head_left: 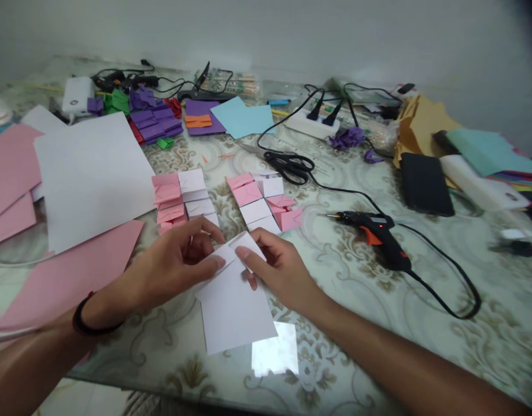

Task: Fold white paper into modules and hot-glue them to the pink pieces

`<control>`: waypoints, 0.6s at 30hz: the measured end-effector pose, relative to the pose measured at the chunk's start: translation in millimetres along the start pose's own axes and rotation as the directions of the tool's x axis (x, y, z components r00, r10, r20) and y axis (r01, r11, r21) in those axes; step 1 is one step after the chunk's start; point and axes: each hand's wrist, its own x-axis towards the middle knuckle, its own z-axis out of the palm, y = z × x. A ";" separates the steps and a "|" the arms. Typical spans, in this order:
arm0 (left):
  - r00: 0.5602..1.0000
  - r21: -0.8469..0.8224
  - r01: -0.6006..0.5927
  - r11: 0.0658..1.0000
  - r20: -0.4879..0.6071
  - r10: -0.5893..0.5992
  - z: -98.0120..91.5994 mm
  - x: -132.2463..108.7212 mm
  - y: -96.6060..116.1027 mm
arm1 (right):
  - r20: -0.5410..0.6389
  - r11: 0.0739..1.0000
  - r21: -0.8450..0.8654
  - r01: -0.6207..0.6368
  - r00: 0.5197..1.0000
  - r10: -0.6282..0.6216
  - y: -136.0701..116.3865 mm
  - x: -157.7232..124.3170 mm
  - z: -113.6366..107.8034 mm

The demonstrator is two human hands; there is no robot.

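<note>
A sheet of white paper (237, 315) is held up between both hands over the front of the table, its top edge folded down. My left hand (188, 254) pinches the fold at its left side, with a dark band on the wrist. On the fold's right part my right hand (279, 263) presses its thumb, the other fingers behind the paper. Just beyond the hands lie two groups of small folded pink and white paper pieces, one at the left (179, 199) and one at the right (263, 202).
Right of the hands lies a black glue gun (379, 234) with an orange trigger and a trailing cord. Black-handled scissors (289, 166) rest farther back, near a white power strip (311, 123). Large white (92, 179) and pink sheets (75, 277) cover the left. A black phone-like slab (426, 184) lies right.
</note>
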 end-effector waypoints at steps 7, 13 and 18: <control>0.998 -0.033 0.006 0.999 0.060 -0.004 10.0 -1.5 -11.1 | 0.055 0.991 -0.134 0.029 0.998 -0.022 1.2 0.1 -0.3; 1.000 -0.121 -0.012 0.993 0.019 0.014 10.3 0.3 -8.6 | 0.012 0.994 0.030 0.102 0.995 -0.103 5.7 -1.5 2.9; 0.999 -0.285 0.029 0.958 -0.004 -0.032 7.8 2.6 -9.4 | 0.034 0.954 0.148 0.260 0.963 -0.268 6.2 -3.4 1.7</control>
